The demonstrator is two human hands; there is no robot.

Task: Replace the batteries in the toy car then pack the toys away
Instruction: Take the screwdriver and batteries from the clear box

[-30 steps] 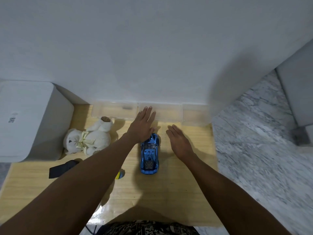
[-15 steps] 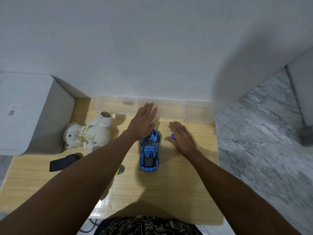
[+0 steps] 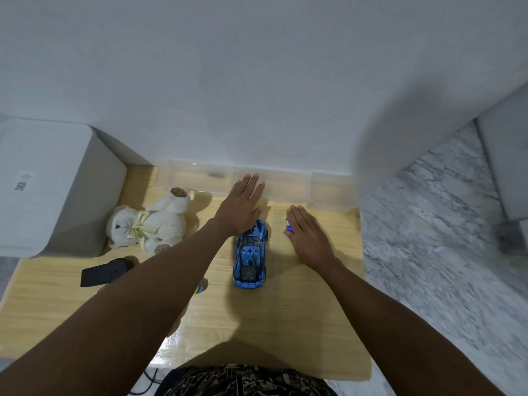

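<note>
A shiny blue toy car (image 3: 251, 257) stands on the wooden table (image 3: 300, 310), nose toward the wall. My left hand (image 3: 243, 208) hovers flat and open over the car's front end, fingers stretched toward the clear boxes. My right hand (image 3: 308, 235) lies palm down on the table just right of the car. A small blue and white battery (image 3: 289, 225) peeks out at its thumb side, apparently pinched by the tucked thumb. A white teddy bear (image 3: 148, 227) lies at the left.
Clear plastic boxes (image 3: 197, 178) line the wall at the table's back edge. A big white box (image 3: 43, 184) fills the left side. A black flat piece (image 3: 104, 272) and a small yellow and blue thing (image 3: 200, 288) lie near my left forearm. Marble floor (image 3: 443, 238) lies to the right.
My right hand has closed in over a small blue battery that was not visible a second ago. My left hand stays over the car's nose. The car has not moved.
</note>
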